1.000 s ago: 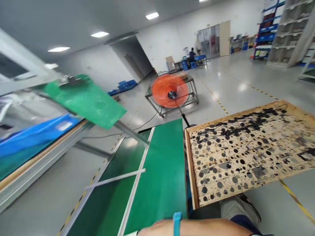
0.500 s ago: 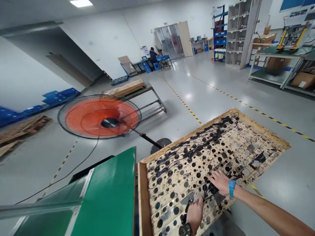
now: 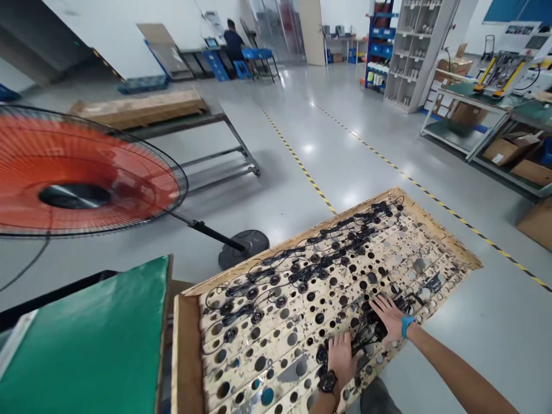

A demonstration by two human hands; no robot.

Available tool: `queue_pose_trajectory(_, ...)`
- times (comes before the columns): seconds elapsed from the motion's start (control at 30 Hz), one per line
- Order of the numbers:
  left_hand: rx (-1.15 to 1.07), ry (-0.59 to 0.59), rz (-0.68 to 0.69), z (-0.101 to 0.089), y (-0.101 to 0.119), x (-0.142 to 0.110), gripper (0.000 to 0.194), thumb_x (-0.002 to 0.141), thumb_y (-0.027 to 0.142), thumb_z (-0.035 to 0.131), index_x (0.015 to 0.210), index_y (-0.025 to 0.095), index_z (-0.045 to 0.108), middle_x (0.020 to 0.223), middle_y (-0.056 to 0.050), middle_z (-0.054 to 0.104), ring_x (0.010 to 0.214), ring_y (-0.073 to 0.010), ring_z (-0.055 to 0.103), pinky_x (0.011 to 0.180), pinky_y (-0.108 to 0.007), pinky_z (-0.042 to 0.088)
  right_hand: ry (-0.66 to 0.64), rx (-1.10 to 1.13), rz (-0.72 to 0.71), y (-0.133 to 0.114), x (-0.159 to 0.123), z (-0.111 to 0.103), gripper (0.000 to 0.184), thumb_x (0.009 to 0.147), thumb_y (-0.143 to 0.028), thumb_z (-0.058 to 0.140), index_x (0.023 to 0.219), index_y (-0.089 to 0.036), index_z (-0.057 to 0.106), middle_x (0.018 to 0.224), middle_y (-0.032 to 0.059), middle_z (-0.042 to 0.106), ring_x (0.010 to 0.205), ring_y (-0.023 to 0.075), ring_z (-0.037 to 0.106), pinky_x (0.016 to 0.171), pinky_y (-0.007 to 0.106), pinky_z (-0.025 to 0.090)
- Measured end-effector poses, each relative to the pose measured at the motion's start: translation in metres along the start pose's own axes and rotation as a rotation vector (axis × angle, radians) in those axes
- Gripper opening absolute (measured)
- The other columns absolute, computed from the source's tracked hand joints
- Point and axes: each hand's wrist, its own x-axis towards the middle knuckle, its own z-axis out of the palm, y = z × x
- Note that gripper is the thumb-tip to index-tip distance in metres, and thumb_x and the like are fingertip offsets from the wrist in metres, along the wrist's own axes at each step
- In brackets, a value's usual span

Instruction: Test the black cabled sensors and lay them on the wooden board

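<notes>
My left hand (image 3: 340,357), with a dark watch at its wrist, lies over the near side of a perforated wooden board (image 3: 297,368). Its fingers stretch forward beside a black coiled cable (image 3: 322,353). Farther right, my right hand (image 3: 388,319) wears a blue wristband and rests with fingers spread on a bundle of black cables (image 3: 365,332). More of that bundle is hidden under the palm. Two rows of black cables with small round black ends (image 3: 317,259) run along the board's far side.
A wooden rim frames the board. Left of it stand a green-topped table (image 3: 107,339) and an orange fan (image 3: 107,172) on a round black base (image 3: 244,248). A low trolley (image 3: 228,123) is behind. Far off, a person (image 3: 233,43) sits at a bench.
The view has swung so that the fan and board sit farther left. My left hand has gone from curled fingers to stretched ones. My right hand's fingers have spread over the cables.
</notes>
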Motion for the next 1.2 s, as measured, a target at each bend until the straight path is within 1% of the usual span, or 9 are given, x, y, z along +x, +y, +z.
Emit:
queue_pose_trajectory(0.1,-0.163,0.068,0.08,-0.014,-0.015,-0.002,0.05,0.1,0.045,0.028,0.122,0.02,0.064,0.121,-0.015,0.067,0.118,-0.0308,0.056,0.107,-0.05,0.034,-0.005,0.105,0.026,0.0,0.0,-0.022,0.114,0.075,-0.073,0.064,0.161,-0.021,0.011,0.166,0.0151,0.017,0.152,0.0427,0.015,0.122,0.062,0.017)
queue_pose_trajectory(0.2,-0.233,-0.029,0.08,-0.024,-0.032,0.005,0.048,0.101,0.039,0.024,0.106,0.023,0.069,0.11,-0.01,0.071,0.112,-0.0274,0.06,0.103,-0.046,0.037,0.1,0.073,0.095,-0.005,0.008,-0.036,0.062,0.097,-0.049,0.042,0.151,-0.018,0.042,0.15,0.0157,0.048,0.14,0.0346,0.038,0.117,0.053,0.032)
queue_pose_trajectory(0.3,-0.267,-0.171,0.122,-0.035,-0.046,0.014,0.032,0.095,0.037,0.039,0.096,0.024,0.069,0.105,-0.007,0.072,0.109,-0.0262,0.062,0.098,-0.042,0.04,0.113,0.011,0.12,-0.013,0.022,-0.044,0.041,0.094,-0.03,0.046,0.131,-0.019,0.061,0.127,0.0145,0.061,0.123,0.0315,0.05,0.106,0.048,0.042)
queue_pose_trajectory(0.47,-0.326,-0.277,0.219,-0.051,-0.055,0.023,0.018,0.087,0.033,0.052,0.085,0.024,0.067,0.1,-0.004,0.072,0.103,-0.0251,0.063,0.092,-0.037,0.042,0.086,-0.028,0.12,-0.019,0.044,-0.055,0.027,0.08,-0.024,0.063,0.106,-0.018,0.067,0.109,0.0138,0.06,0.111,0.032,0.05,0.097,0.046,0.044)
queue_pose_trajectory(0.6,-0.502,-0.159,0.103,-0.052,-0.058,0.025,0.03,0.095,0.036,0.038,0.085,0.022,0.062,0.09,-0.007,0.07,0.088,-0.0227,0.064,0.081,-0.034,0.046,0.093,0.017,0.067,-0.015,0.049,-0.064,0.017,0.078,-0.021,0.061,0.095,-0.02,0.062,0.106,0.0097,0.059,0.107,0.0276,0.051,0.095,0.043,0.043)
queue_pose_trajectory(0.77,-0.651,0.081,-0.171,-0.051,-0.056,0.035,0.038,0.098,0.048,0.032,0.089,0.022,0.059,0.083,-0.006,0.068,0.079,-0.0227,0.064,0.076,-0.035,0.048,0.165,0.152,0.011,0.003,0.043,-0.08,0.016,0.093,-0.023,0.043,0.107,-0.021,0.05,0.1,0.0074,0.061,0.091,0.0217,0.058,0.082,0.035,0.046)
queue_pose_trajectory(0.97,-0.643,0.2,-0.336,-0.058,-0.026,0.058,0.04,0.095,0.056,0.035,0.081,0.024,0.053,0.077,-0.005,0.065,0.075,-0.0226,0.063,0.074,-0.034,0.048,0.242,0.308,-0.083,0.026,0.041,-0.132,0.019,0.1,-0.034,0.035,0.11,-0.023,0.046,0.076,0.0006,0.059,0.065,0.0193,0.057,0.061,0.029,0.041)
queue_pose_trajectory(1.1,-0.752,0.144,-0.271,-0.065,0.018,0.086,0.043,0.096,0.06,0.036,0.081,0.023,0.052,0.075,-0.004,0.062,0.073,-0.0207,0.059,0.072,-0.032,0.047,0.375,0.415,-0.099,0.053,0.042,-0.183,0.017,0.099,-0.037,0.039,0.106,-0.024,0.047,0.076,-0.0009,0.058,0.063,0.0176,0.056,0.062,0.029,0.04)
queue_pose_trajectory(1.2,-0.979,0.081,-0.188,-0.065,0.06,0.124,0.045,0.097,0.06,0.037,0.081,0.022,0.054,0.078,-0.005,0.064,0.077,-0.0198,0.06,0.077,-0.032,0.048,0.47,0.474,-0.03,0.085,0.047,-0.216,0.018,0.099,-0.04,0.042,0.103,-0.024,0.049,0.076,-0.0013,0.058,0.065,0.0173,0.056,0.064,0.029,0.042)
